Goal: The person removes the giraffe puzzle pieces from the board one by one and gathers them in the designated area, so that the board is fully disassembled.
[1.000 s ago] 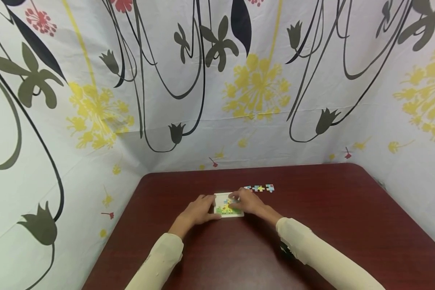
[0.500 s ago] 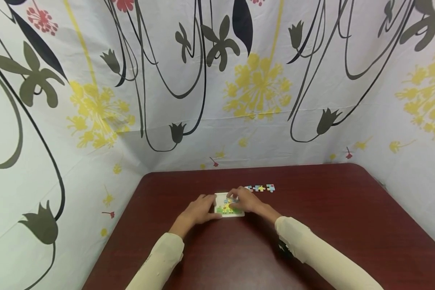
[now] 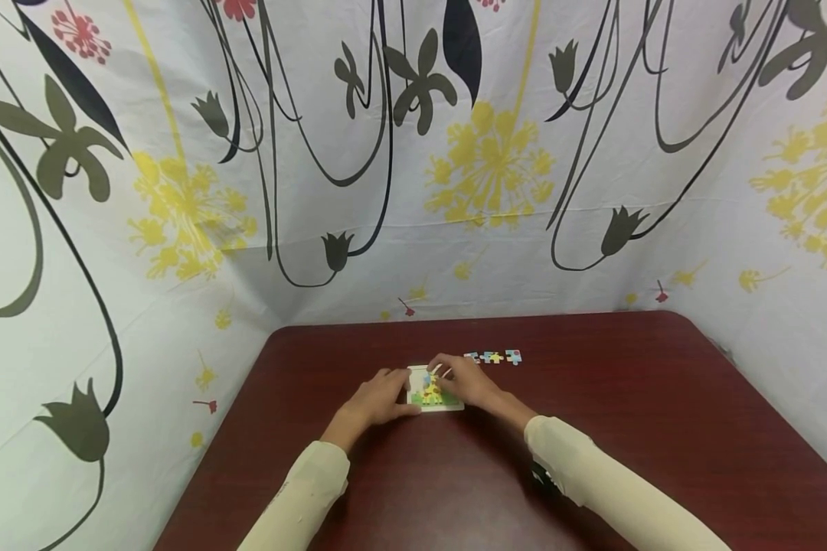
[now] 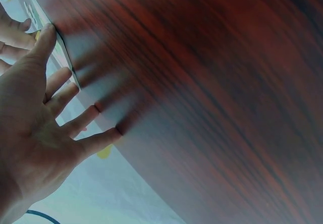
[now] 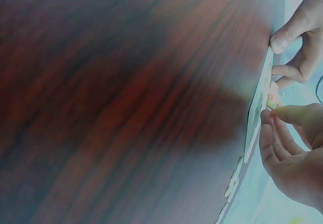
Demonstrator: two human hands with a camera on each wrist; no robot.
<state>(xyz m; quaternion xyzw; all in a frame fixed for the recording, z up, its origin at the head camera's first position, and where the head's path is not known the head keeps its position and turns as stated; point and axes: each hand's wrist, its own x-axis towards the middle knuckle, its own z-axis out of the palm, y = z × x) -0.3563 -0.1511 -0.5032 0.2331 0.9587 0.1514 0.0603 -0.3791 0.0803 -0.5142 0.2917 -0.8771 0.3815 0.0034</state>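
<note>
A white-framed puzzle tray (image 3: 436, 408) with a yellow giraffe and green ground lies flat on the table. My left hand (image 3: 377, 398) braces its left side, the thumb at the near corner and fingertips along the edge. In the left wrist view the fingers of that left hand (image 4: 50, 113) are spread and fairly straight. Over the tray's right part, my right hand (image 3: 470, 383) pinches a small puzzle piece between thumb and fingertips. The right wrist view shows the fingertips of this right hand (image 5: 295, 148) meeting just over the tray (image 5: 255, 118); the piece is mostly hidden.
Several loose puzzle pieces (image 3: 513, 357) lie in a row behind and right of the tray, partly behind the right hand. The dark red table (image 3: 593, 398) reaches a white floral cloth (image 3: 400, 184) hanging at the back and sides.
My right hand's thumb and fingers have shifted slightly up and away over the tray, uncovering more of the giraffe. The left hand stays at the tray's left side.
</note>
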